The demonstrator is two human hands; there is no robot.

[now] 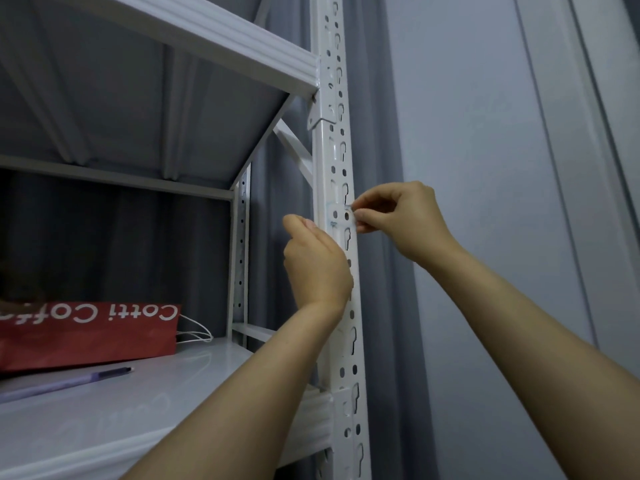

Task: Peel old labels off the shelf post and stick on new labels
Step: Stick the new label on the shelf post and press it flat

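A white perforated shelf post (337, 140) runs up the middle of the view. A clear label (337, 214) with faint blue writing is stuck across it at hand height. My right hand (401, 220) pinches the label's right edge between thumb and fingertips at the post's right side. My left hand (317, 261) is held against the post's left side just below the label, fingers loosely curled; its fingertips are hidden behind the hand.
A white metal shelf (104, 410) at lower left carries a red paper bag (90, 330) with white handles and a purple pen (69, 382). Another shelf (207, 36) juts out overhead. Grey curtains (391, 133) and a pale wall (485, 133) stand behind the post.
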